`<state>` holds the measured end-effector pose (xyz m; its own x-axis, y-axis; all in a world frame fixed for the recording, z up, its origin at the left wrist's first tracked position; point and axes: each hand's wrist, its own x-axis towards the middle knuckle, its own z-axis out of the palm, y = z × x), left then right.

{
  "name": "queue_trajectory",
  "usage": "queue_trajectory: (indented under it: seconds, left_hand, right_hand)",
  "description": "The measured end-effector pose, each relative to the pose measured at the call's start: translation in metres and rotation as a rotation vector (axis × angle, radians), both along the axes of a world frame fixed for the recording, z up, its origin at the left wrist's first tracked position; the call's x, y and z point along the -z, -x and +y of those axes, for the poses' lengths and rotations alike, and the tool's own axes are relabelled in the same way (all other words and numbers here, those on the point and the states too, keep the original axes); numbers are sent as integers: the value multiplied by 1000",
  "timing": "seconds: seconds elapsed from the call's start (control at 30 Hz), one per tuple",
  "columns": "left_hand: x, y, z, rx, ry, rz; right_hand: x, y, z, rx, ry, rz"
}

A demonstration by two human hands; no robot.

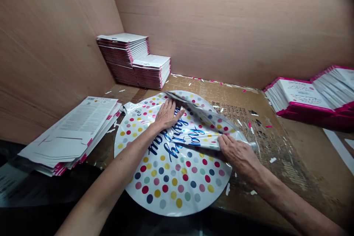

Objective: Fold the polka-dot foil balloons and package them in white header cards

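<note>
A flat, round foil balloon (177, 182) with coloured dots and blue birthday lettering lies on the cardboard-covered table. Its front edge hangs past the table's near edge. My left hand (166, 115) presses flat on it near the lettering, fingers stretched and thumb apart. At the right, my right hand (235, 150) has its fingers curled over a folded flap of foil, whose silver underside shows along the crease. Whether this flap belongs to the same balloon or to a second one on top, I cannot tell. The right fingertips are partly hidden against the foil.
Printed card sleeves (72, 132) lie stacked at the left. Tall piles of folded packets (151, 70) stand in the back left corner, with more pink-edged packets (302, 94) at the right. Wooden panels (221, 22) wall the back and left. Paper scraps (273, 160) litter the cardboard.
</note>
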<state>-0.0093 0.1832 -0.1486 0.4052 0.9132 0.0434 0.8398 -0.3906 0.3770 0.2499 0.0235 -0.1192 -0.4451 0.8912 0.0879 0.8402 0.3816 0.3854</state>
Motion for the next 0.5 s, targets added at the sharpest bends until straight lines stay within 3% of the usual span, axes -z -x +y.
queue_trajectory:
  seconds: [0.17, 0.27, 0.33, 0.4, 0.5]
  left_hand:
    - [-9, 5, 13, -39, 63, -151]
    - [-27, 2, 13, -86, 60, -178]
    - [-42, -6, -2, -92, -7, -196]
    - [-54, -16, -33, 51, -193, -208]
    - [-54, -25, -95, 455, -446, -126]
  right_hand:
    - [-38, 3, -28, 383, 256, -10]
    - [-63, 2, -31, 594, 283, -11]
    - [-71, 12, -31, 674, 272, 8]
    - [-71, 33, -31, 667, 303, 69]
    - [-61, 67, -33, 519, 356, 208]
